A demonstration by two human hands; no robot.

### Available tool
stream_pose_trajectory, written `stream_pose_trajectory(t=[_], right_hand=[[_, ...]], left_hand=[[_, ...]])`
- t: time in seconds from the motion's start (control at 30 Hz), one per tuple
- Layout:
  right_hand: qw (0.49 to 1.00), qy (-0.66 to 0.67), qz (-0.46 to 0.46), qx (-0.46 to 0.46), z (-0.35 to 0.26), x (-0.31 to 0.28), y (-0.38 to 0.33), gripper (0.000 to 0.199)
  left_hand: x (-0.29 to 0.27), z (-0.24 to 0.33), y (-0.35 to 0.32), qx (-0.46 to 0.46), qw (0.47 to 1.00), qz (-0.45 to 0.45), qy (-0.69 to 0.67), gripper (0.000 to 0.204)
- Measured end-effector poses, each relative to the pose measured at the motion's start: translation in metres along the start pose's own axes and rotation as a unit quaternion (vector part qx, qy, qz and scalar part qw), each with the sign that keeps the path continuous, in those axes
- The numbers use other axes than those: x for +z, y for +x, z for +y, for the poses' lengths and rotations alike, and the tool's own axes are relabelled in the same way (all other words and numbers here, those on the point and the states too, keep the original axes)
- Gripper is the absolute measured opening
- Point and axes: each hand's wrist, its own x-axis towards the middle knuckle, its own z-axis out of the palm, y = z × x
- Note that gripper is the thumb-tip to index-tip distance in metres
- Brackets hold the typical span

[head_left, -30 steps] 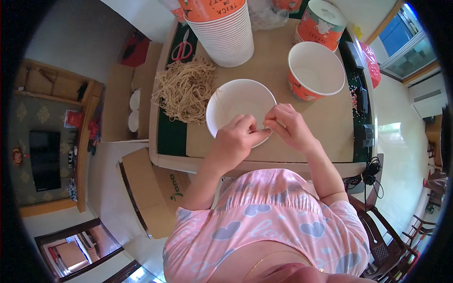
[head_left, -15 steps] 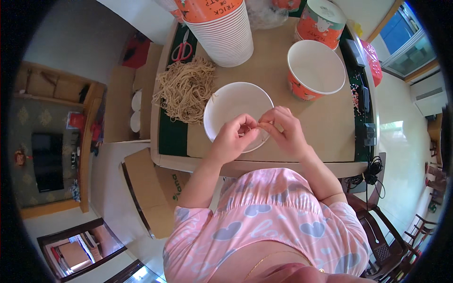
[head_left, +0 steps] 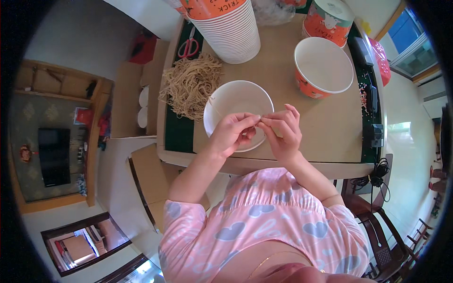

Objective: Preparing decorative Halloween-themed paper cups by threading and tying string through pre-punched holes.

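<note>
A white-lined paper bucket (head_left: pixel 239 94) stands near the table's front edge, right beneath my hands. Above its mouth, my left hand (head_left: pixel 232 133) and my right hand (head_left: pixel 284 131) meet fingertip to fingertip, both closed in a pinch. A thin strand of string (head_left: pixel 214 108) crosses the bucket's left rim toward my left hand; its end between my fingertips is too small to see clearly. Left of the bucket lies a loose heap of beige string (head_left: pixel 191 87). My right hand's outer fingers are slightly raised.
An orange paper bucket (head_left: pixel 322 66) stands to the right, with a lidded bucket (head_left: pixel 329 21) behind it. Tall stacked buckets (head_left: pixel 229 35) and red-handled scissors (head_left: pixel 188 47) sit at the back left. Small beads (head_left: pixel 363 96) and black cables (head_left: pixel 376 173) are along the right edge.
My hands have shifted slightly up, and the right hand has turned with its outer fingers lifted. The view has swung a little, so the table appears shifted right.
</note>
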Motion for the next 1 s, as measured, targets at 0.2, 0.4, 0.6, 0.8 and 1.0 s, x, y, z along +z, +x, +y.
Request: stream_pose_trajectory(t=[0.2, 0.4, 0.6, 0.8, 1.0], right_hand=[[0.998, -0.024, -0.057, 0.002, -0.007, -0.005, -0.003, 0.025], [0.993, 0.048, -0.100, 0.030, -0.011, -0.011, 0.001, 0.029], [0.984, 0.072, -0.128, 0.099, -0.011, -0.012, 0.011, 0.019], [0.980, 0.089, -0.125, 0.131, -0.014, -0.012, 0.017, 0.014], [0.980, 0.090, -0.124, 0.131, -0.012, -0.009, 0.015, 0.013]], left_hand=[[-0.003, 0.000, -0.003, 0.057, 0.997, 0.045, 0.035, 0.011], [-0.006, -0.003, -0.011, 0.111, 0.986, 0.053, 0.109, 0.008], [0.007, -0.009, -0.018, 0.198, 0.947, 0.105, 0.230, 0.006], [0.012, -0.010, -0.023, 0.225, 0.934, 0.128, 0.246, 0.010], [0.015, -0.013, -0.023, 0.222, 0.935, 0.153, 0.231, 0.016]])
